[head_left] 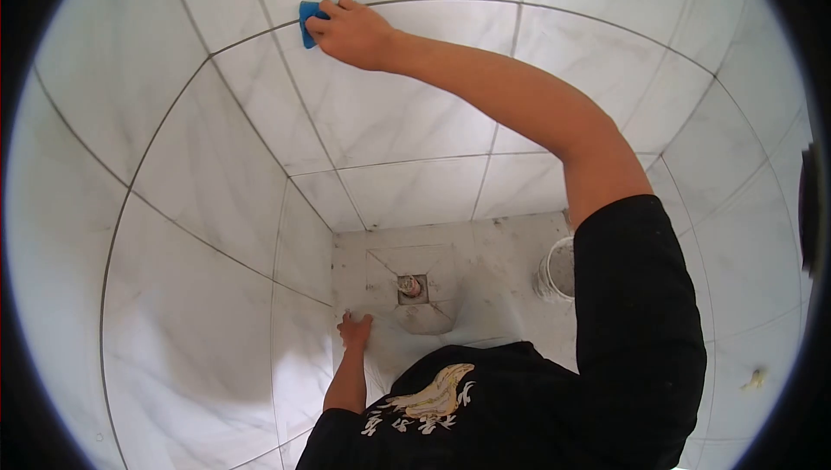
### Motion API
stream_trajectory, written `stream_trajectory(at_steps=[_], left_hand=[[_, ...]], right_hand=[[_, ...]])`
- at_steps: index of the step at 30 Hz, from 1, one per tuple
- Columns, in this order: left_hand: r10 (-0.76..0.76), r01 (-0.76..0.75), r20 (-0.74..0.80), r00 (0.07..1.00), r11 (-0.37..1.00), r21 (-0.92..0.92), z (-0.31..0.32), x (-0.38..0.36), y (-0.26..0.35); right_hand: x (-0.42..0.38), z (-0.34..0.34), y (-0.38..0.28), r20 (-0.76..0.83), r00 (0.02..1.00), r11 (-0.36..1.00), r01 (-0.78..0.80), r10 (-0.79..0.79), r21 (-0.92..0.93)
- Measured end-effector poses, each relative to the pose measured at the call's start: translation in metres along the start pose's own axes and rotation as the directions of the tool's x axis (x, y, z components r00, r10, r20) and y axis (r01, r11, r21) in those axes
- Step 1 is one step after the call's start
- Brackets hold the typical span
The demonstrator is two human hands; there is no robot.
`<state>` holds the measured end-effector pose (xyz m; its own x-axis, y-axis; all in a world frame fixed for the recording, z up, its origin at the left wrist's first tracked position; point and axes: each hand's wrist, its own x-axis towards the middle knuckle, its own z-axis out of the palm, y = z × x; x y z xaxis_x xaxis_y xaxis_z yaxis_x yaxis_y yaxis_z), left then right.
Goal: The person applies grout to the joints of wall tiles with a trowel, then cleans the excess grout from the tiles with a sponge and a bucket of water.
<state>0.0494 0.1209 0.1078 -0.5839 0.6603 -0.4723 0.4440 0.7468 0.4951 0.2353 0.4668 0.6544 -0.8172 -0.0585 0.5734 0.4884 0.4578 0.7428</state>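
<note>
My right hand (355,35) reaches up to the tiled wall (415,80), its fingers closed on a blue sponge (309,25). The sponge is pressed against the white marbled tile, across a dark joint line near the upper left corner. Low on the left, my left hand (355,329) hangs beside the left wall (199,297). Its fingers are apart and hold nothing that I can see.
Below is a grey floor with a square drain opening (413,288) and something stuffed in it. A white bucket (556,271) stands to the right, partly hidden by my black sleeve (640,280). Tiled walls close in on both sides.
</note>
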Motion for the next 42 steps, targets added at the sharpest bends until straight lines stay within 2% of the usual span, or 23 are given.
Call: stream_trajectory(at_steps=[4,8,10,12,14,16,17,18,19,20,22,26,28,30,31,32,33,34,35,37,38,39,42], left_hand=[[0.078,-0.078,0.003,0.997,0.997,0.009,0.002,-0.002,-0.002],[0.147,-0.147,-0.043,0.988,0.989,-0.015,0.0,-0.006,-0.011],[0.176,-0.177,-0.051,0.983,0.984,-0.017,0.003,-0.005,-0.016],[0.23,-0.234,-0.083,0.97,0.972,-0.035,0.008,-0.007,-0.024],[0.227,-0.231,-0.089,0.97,0.972,-0.046,0.012,-0.008,-0.028],[0.217,-0.225,-0.106,0.97,0.971,-0.074,0.013,-0.011,-0.025],[0.191,-0.199,-0.097,0.977,0.977,-0.077,0.01,-0.015,-0.019],[0.153,-0.161,-0.091,0.984,0.984,-0.083,0.008,-0.021,-0.019],[0.114,-0.128,-0.11,0.987,0.984,-0.128,0.008,-0.026,-0.017],[0.058,-0.068,-0.075,0.995,0.989,-0.128,0.004,-0.03,-0.008],[-0.005,-0.002,-0.046,0.999,0.991,-0.133,-0.002,-0.03,-0.005],[-0.061,0.059,-0.01,0.998,0.992,-0.108,-0.004,-0.031,-0.001],[-0.066,0.064,-0.012,0.998,0.989,-0.133,-0.009,-0.035,-0.001],[-0.041,0.039,-0.007,0.999,0.985,-0.171,-0.01,-0.037,-0.005],[-0.04,0.038,-0.008,0.999,0.984,-0.175,-0.009,-0.036,-0.005],[-0.046,0.044,-0.007,0.999,0.983,-0.18,-0.01,-0.037,-0.006],[-0.05,0.048,-0.009,0.999,0.981,-0.187,-0.011,-0.036,-0.003],[-0.048,0.044,-0.017,0.999,0.981,-0.186,-0.013,-0.036,-0.002],[-0.068,0.066,-0.003,0.998,0.981,-0.18,-0.015,-0.038,0.0],[-0.081,0.082,0.011,0.997,0.984,-0.158,-0.018,-0.038,-0.001],[-0.077,0.075,-0.007,0.997,0.982,-0.171,-0.014,-0.034,-0.003],[-0.074,0.069,-0.025,0.997,0.98,-0.186,-0.01,-0.032,-0.007],[-0.054,0.051,-0.009,0.998,0.978,-0.201,-0.011,-0.029,-0.01]], right_hand=[[-0.077,-0.033,0.041,0.11,0.992,0.997,-0.064,0.068,-0.043],[-0.156,-0.058,0.091,0.063,0.992,0.994,-0.105,0.106,-0.024],[-0.196,-0.081,0.113,0.212,0.961,0.984,-0.18,0.176,-0.003],[-0.233,-0.098,0.131,0.158,0.96,0.972,-0.224,0.233,-0.073],[-0.263,-0.112,0.141,0.279,0.863,0.905,-0.419,0.422,-0.072],[-0.293,-0.127,0.145,0.1,0.79,0.783,-0.613,0.605,0.107],[-0.295,-0.143,0.147,-0.018,0.751,0.738,-0.644,0.66,0.202],[-0.307,-0.156,0.145,-0.069,0.611,0.604,-0.749,0.789,0.274],[-0.296,-0.172,0.124,0.032,0.248,0.169,-0.742,0.968,0.649],[-0.289,-0.188,0.118,0.054,0.084,0.028,-0.753,0.995,0.658],[-0.3,-0.196,0.122,0.436,-0.072,-0.417,-0.466,0.897,0.781],[-0.287,-0.152,0.121,0.304,-0.122,-0.328,-0.357,0.945,0.874],[-0.283,-0.099,0.131,-0.099,-0.201,-0.037,-0.582,0.975,0.812],[-0.263,-0.024,0.122,-0.208,-0.248,-0.069,-0.783,0.946,0.618],[-0.224,-0.004,0.094,-0.278,-0.167,0.013,-0.837,0.946,0.547],[-0.166,-0.017,0.06,-0.143,-0.155,-0.067,-0.872,0.978,0.486],[-0.142,0.029,0.046,-0.222,-0.112,0.002,-0.89,0.969,0.455],[-0.087,0.032,0.012,-0.244,-0.108,0.043,-0.84,0.964,0.541],[-0.045,0.039,-0.014,-0.149,-0.058,0.038,-0.823,0.987,0.567],[0.02,0.064,-0.059,-0.104,0.199,0.219,-0.742,0.975,0.633],[0.046,0.066,-0.079,-0.097,0.422,0.375,-0.651,0.902,0.66],[0.068,0.066,-0.09,-0.006,0.605,0.369,-0.479,0.796,0.797],[0.123,0.005,-0.131,-0.221,0.689,0.534,-0.28,0.691,0.798]])
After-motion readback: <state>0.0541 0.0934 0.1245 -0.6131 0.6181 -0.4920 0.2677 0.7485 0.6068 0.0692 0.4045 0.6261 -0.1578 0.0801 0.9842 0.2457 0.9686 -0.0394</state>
